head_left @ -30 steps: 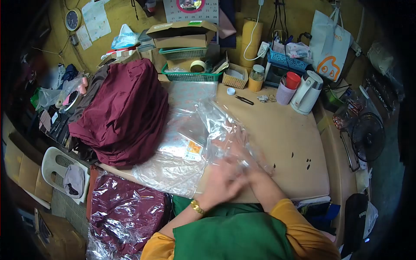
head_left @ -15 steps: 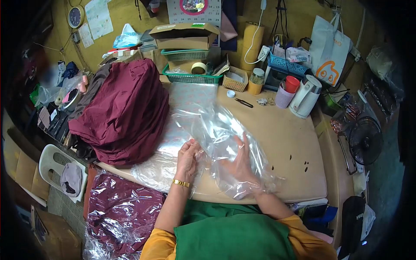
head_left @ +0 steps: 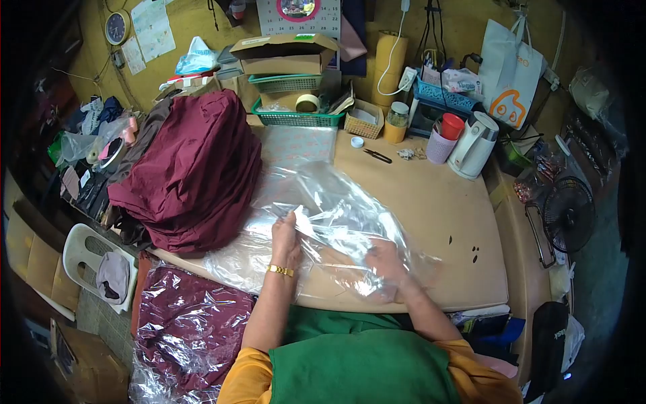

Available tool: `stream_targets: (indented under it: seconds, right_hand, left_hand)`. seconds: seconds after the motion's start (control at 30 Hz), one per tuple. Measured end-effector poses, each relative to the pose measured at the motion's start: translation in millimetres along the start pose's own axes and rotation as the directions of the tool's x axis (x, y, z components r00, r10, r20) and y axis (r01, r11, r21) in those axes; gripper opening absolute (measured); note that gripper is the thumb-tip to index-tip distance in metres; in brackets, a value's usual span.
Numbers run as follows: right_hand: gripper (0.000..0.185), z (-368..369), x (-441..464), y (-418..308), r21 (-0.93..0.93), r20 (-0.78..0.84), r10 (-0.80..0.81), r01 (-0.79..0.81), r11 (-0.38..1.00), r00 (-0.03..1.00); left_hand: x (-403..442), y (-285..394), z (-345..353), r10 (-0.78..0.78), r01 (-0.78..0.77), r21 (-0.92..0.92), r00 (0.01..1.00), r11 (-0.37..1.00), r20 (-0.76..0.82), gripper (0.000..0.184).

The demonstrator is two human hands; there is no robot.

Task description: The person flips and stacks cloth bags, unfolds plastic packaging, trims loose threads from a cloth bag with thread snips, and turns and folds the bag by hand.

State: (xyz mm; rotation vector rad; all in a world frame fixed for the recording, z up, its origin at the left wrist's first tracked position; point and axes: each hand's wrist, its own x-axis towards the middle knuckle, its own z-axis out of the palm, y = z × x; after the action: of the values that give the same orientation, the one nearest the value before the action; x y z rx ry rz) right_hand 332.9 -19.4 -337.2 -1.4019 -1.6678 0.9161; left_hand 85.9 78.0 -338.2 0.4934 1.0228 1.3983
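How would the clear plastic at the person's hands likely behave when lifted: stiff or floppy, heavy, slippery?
The clear plastic would probably flop, since it creases between the left hand and the right hand. It is likely light for its size: it looks thin, with the table showing through. Its bright glare suggests a smooth surface that may slide easily.

both arms reach fwd, hands well apart. l forearm runs fwd, angled slightly inward; l wrist approx. in line w/ it. l hand upright, fingers curled in, closed, thumb uppermost. r forearm slants inward more steeply. r hand a bit nearer the body than l, turned inward, fingers bent; exact finger pos. unclear, partly obscured.
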Motion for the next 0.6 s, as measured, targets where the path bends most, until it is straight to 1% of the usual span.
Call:
stream_targets:
  seconds: [0.03,0.07,0.1,0.17,0.2,0.23,0.27,0.3,0.37,0.4,0.43,0.47,0.5,0.53,0.57,0.6]
  right_hand:
    - [0.042,-11,-5,-2,-0.009,-0.043,0.131,-0.132,0.991,0.990]
    - [0.042,-21,-10,-5,-0.007,-0.085,0.260,-0.262,0.965,0.962]
    - [0.037,-39,-16,4,0.281,-0.033,0.229,-0.211,0.936,0.973]
    - [0.032,-47,-23,11,0.544,0.007,0.180,-0.155,0.825,0.984]
    - [0.035,-44,-28,-6,0.772,-0.010,0.092,-0.051,0.634,0.996]
    - [0.039,-42,-31,-14,0.925,-0.052,0.011,0.044,0.376,0.999]
    - [0.049,-39,-32,-5,0.968,0.037,-0.138,-0.002,0.251,0.990]
    - [0.049,-31,-35,-4,0.969,0.036,-0.136,-0.001,0.249,0.990]
    - [0.053,-14,-38,-1,0.990,0.091,-0.057,-0.084,0.113,0.994]
    - [0.058,-10,-38,5,0.972,0.174,0.059,-0.181,0.151,0.983]
    - [0.058,-6,-41,10,0.973,0.171,0.058,-0.178,0.150,0.984]
    - [0.061,-1,-43,2,0.912,0.095,-0.071,-0.058,0.407,0.993]
    - [0.064,3,-46,-9,0.780,0.055,-0.215,0.093,0.619,0.975]
    - [0.065,8,-51,-17,0.679,0.059,-0.084,0.021,0.734,0.995]
    - [0.066,12,-57,-25,0.569,0.062,0.049,-0.076,0.819,0.997]
    - [0.064,16,-50,-17,0.312,0.133,0.108,-0.145,0.939,0.985]
  left_hand:
    - [8,7,-10,0.017,-0.017,0.018,1.000,1.000,-0.021,0.017]
    - [24,10,-22,0.021,-0.021,-0.014,0.999,1.000,-0.043,0.017]
    - [30,23,-25,0.012,-0.014,-0.066,0.999,0.998,-0.033,0.016]
    - [36,44,-27,0.021,-0.020,-0.030,0.999,0.999,0.027,0.016]
    - [46,47,-29,0.022,-0.022,-0.032,0.999,0.999,0.027,0.016]
    - [57,49,-30,-0.008,0.011,-0.036,0.995,0.999,0.095,0.015]
    - [68,46,-33,-0.039,0.045,-0.036,0.986,0.998,0.161,0.015]
    - [81,41,-40,-0.040,0.046,-0.033,0.986,0.998,0.161,0.015]
    - [103,34,-45,-0.023,0.019,0.039,0.994,0.999,0.103,0.016]
    - [81,43,-27,-0.050,0.053,-0.068,0.997,0.996,0.053,0.017]
    - [72,44,-20,-0.049,0.053,-0.066,0.997,0.996,0.055,0.017]
    - [65,43,-18,0.014,-0.016,0.025,0.997,1.000,0.072,0.019]
    - [62,40,-18,0.077,-0.087,0.111,0.993,0.990,0.094,0.021]
    - [59,36,-18,0.112,-0.124,0.103,0.987,0.987,0.117,0.023]
    - [62,33,-19,0.110,-0.123,0.104,0.987,0.987,0.116,0.023]
    - [65,28,-21,0.148,-0.169,0.172,0.980,0.970,0.130,0.024]
